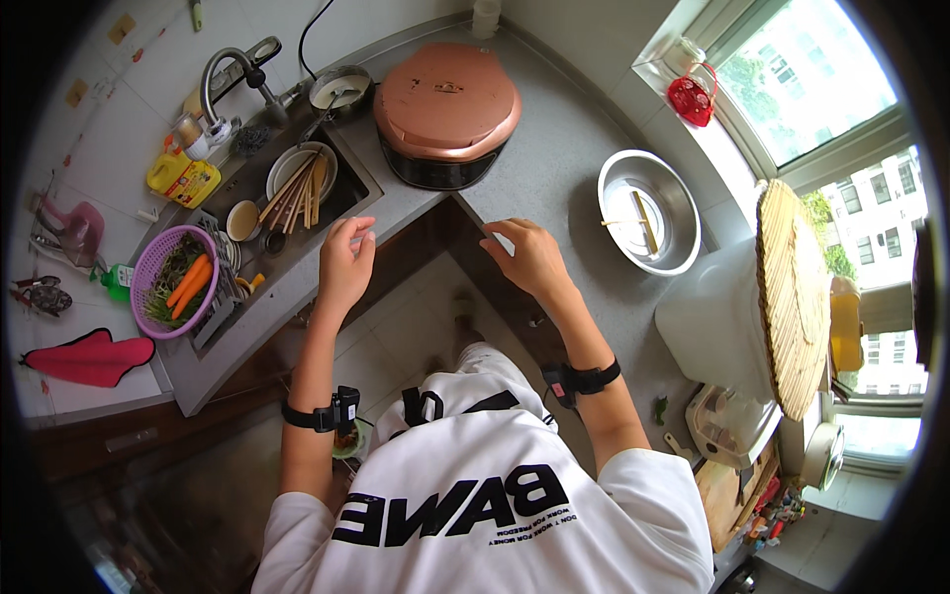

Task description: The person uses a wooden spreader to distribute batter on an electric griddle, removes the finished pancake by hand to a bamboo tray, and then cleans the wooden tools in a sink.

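Note:
My left hand [347,261] hovers by the front edge of the sink counter, thumb and fingers apart, holding nothing I can see. My right hand [528,256] is over the edge of the right-hand counter, its fingers bent and thumb apart; a small pale patch shows in the gap. Between and beyond them stands a copper-coloured lidded electric pan [447,100] with a black base. To the left, the sink [360,185] holds a metal bowl [274,174] with several wooden chopsticks [298,194] across it. On the right counter a steel basin [686,223] contains two thin wooden sticks [644,223].
A purple colander [139,297] with carrots [191,282] and greens sits left of the sink. Behind the sink are a faucet [223,74], a yellow detergent bottle [178,178] and a pot [343,87]. A white bin [701,319] with a woven lid [790,297] stands at right.

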`<state>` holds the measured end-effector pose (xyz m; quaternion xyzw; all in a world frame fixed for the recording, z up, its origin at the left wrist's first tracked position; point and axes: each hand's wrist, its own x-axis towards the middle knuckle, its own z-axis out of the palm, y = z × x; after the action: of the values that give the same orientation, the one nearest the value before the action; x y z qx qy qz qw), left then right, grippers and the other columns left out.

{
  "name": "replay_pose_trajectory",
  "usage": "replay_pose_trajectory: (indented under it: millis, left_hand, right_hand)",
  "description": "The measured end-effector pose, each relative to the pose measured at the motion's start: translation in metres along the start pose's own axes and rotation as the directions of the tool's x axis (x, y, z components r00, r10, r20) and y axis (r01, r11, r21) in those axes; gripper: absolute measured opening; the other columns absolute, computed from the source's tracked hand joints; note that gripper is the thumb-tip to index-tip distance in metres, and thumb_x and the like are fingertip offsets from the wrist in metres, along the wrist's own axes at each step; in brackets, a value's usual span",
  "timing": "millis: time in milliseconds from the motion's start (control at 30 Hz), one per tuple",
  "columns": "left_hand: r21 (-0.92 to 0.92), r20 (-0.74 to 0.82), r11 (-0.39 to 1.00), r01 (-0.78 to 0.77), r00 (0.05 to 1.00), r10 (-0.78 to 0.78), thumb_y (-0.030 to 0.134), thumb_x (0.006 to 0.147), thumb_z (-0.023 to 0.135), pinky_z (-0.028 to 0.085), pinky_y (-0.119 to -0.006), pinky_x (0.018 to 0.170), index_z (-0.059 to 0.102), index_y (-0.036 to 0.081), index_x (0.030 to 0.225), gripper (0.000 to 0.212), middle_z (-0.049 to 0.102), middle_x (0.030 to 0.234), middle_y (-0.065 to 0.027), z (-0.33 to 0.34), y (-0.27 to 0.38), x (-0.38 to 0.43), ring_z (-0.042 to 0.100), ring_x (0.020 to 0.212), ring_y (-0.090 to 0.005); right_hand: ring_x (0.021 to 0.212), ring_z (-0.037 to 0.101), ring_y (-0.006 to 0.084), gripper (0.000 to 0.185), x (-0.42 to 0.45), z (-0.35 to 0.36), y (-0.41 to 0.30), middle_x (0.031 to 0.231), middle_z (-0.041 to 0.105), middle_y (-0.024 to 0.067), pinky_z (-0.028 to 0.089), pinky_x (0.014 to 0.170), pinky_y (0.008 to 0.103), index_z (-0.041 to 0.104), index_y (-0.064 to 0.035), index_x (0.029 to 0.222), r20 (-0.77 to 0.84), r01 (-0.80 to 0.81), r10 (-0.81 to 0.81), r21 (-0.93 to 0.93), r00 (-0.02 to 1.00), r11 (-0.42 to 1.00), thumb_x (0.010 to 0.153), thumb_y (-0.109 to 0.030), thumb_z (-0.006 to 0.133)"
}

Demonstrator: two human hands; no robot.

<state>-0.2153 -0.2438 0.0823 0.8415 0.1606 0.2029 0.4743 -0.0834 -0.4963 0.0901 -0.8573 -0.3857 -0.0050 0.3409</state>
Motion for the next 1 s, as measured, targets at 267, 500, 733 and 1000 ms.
replay_pose_trajectory:
  millis: [267,500,733,1000]
  left_hand:
    - [0.060,0.021,0.991,0.117,0.993,-0.118,0.007,0.090,0.056,0.051,-0.034,0.084,0.058,-0.002,0.113,0.025,0.061,0.112,-0.0149,0.030,-0.050,0.092,0.062,0.102,-0.0255]
    - [-0.314,0.026,0.788,0.529,0.835,-0.550,0.033,0.094,0.058,0.042,-0.028,0.093,0.051,-0.008,0.121,0.050,0.061,0.116,-0.0126,0.089,-0.095,0.142,0.055,0.111,-0.0185]
    - [-0.289,0.118,0.685,0.669,0.735,-0.668,0.027,0.094,0.054,0.040,-0.026,0.052,0.053,-0.002,0.083,0.030,0.053,0.073,-0.0038,0.125,-0.049,0.182,0.047,0.060,-0.0081]
    - [-0.334,0.383,0.476,0.813,0.579,-0.720,0.030,0.094,0.049,0.050,-0.029,0.039,0.051,0.002,0.068,0.038,0.053,0.060,-0.0050,0.138,-0.042,0.181,0.057,0.046,-0.0154]
  right_hand:
    - [0.096,0.057,0.0333,0.042,0.115,0.046,0.074,0.120,0.060,0.0087,0.050,0.082,0.0400,0.060,-0.0061,0.115,-0.130,0.049,-0.043,0.049,0.991,0.998,0.075,-0.010,0.071]
    - [0.089,0.056,0.0297,0.032,0.177,0.066,0.105,0.095,0.066,0.0060,0.048,0.080,0.0394,0.068,-0.0079,0.101,0.039,0.124,-0.133,0.176,0.990,0.977,0.071,-0.017,0.075]
    - [0.089,0.053,0.0196,0.027,0.179,0.066,0.113,0.090,0.064,-0.0019,0.041,0.075,0.0334,0.066,-0.0107,0.092,0.083,0.235,-0.237,0.026,0.968,0.972,0.070,-0.023,0.074]
    - [0.082,0.052,0.0167,0.029,0.166,0.050,0.113,0.100,0.067,-0.0034,0.035,0.072,0.0325,0.065,-0.0131,0.095,0.092,0.129,-0.119,-0.106,0.989,0.986,0.069,-0.021,0.074]
